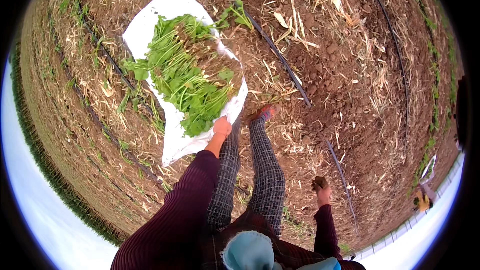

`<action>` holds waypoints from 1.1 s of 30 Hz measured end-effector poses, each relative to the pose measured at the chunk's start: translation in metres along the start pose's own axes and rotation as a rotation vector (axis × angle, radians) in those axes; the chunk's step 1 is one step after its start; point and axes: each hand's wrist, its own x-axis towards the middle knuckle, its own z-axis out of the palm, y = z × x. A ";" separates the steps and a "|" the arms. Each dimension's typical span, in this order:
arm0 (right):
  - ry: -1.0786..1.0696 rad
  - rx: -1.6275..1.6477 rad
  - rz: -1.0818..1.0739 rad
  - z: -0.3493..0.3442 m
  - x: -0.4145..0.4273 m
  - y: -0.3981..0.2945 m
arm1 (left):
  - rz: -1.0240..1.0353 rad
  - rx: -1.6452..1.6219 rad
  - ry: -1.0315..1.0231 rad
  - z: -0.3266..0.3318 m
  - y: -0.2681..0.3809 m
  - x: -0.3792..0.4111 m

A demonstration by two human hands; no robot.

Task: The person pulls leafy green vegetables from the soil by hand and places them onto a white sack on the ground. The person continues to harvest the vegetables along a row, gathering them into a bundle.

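Observation:
My left hand [222,126] grips the near edge of a white woven sack [174,0] spread on the soil. On the sack lies a heap of green leafy seedlings [180,71], their pale stems and thin brown roots turned towards the right side. Out to the right, my right hand [323,194] is closed around a dark brown clod of soil [319,183], held away from the sack. What else that hand may hold cannot be made out.
Black drip irrigation tubes [270,41] run across the straw-strewn soil, with a tube end [308,103] just ahead of my foot. Loose seedlings [242,15] lie beyond the sack. At the far right, another person [423,199] is beside a white sack [429,167].

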 end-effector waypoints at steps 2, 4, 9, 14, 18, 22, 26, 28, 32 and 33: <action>-0.017 -0.034 0.063 0.003 -0.031 0.027 | 0.036 0.031 0.004 0.003 -0.011 -0.017; -0.009 -0.037 0.163 0.003 -0.054 0.044 | 0.020 0.015 -0.013 0.002 -0.014 -0.037; -0.042 -0.069 0.040 -0.034 -0.042 0.072 | -0.027 -0.019 0.055 0.019 0.006 -0.076; -0.002 -0.271 -0.089 -0.075 -0.009 0.088 | 0.018 0.050 0.189 0.064 0.005 -0.102; 0.033 -0.458 -0.321 -0.135 0.027 0.147 | -0.007 -0.017 0.169 0.124 0.015 -0.147; -0.010 -0.303 -0.179 -0.179 0.017 0.171 | 0.083 -0.095 0.165 0.162 0.029 -0.175; -0.164 -0.382 -0.039 -0.175 0.029 0.164 | 0.198 0.014 -0.217 0.206 0.003 -0.207; -0.187 -0.465 -0.060 -0.153 0.042 0.134 | 0.270 0.109 -0.428 0.209 0.006 -0.210; -0.141 -0.878 -0.410 -0.066 0.079 0.045 | 0.284 0.121 -0.606 0.201 0.025 -0.189; -0.145 -0.980 -0.543 -0.064 0.107 0.041 | 0.285 0.043 -0.614 0.185 0.045 -0.190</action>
